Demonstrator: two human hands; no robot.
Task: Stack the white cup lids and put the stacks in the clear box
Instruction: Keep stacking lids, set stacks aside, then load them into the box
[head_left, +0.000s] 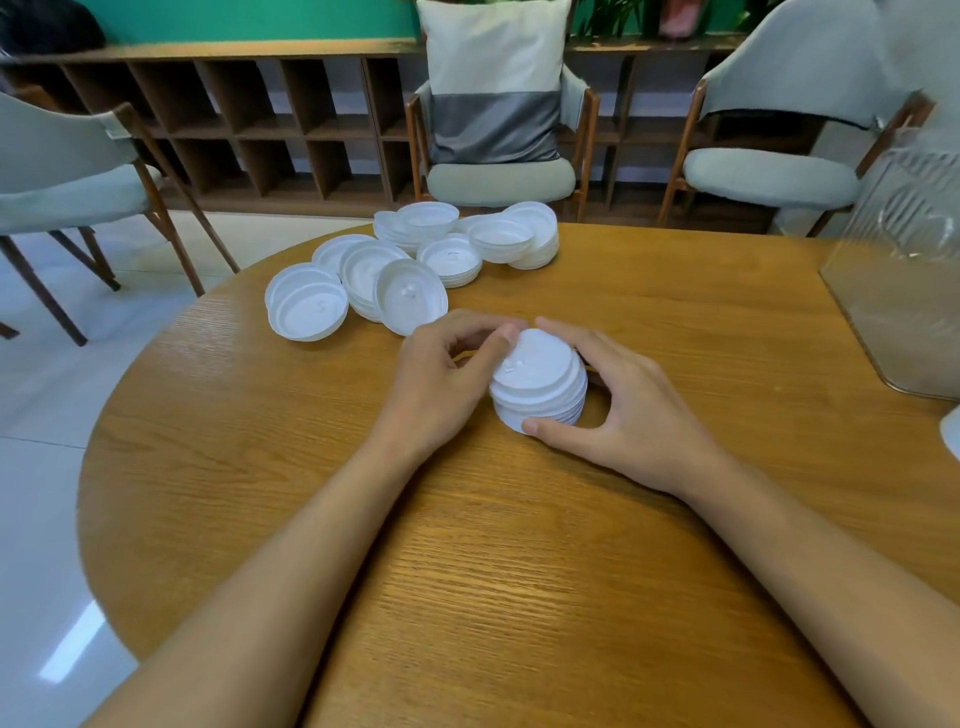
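1. A round wooden worktop (519, 545) with a clear grain is carrying one lid stack (540, 384), which is standing upright near its middle.
2. Beyond the lid stack, a pale tiled floor (41, 415) is showing, and a low wooden shelf unit (260, 119) of open cubbies is running along a green wall (234, 21).
3. Three chairs (498, 179) with grey seats are standing beyond the lid stack: one to its far left, one straight behind, one to its far right. The one straight behind is holding one white and grey cushion (493, 88).
4. Two hands are gripping the lid stack. The left hand (441, 384) is curling its fingers (485, 332) against the upper left edge; the right hand (634, 421) is clamping it, thumb on the near base, fingers round the far side.
5. Loose lids (405, 265) are lying in a cluster behind and left of the lid stack, well apart from it. About ten tops are showing; several are nesting, so the exact count cannot be told.
6. One clear box (904, 291) is sitting well to the right of the lid stack.
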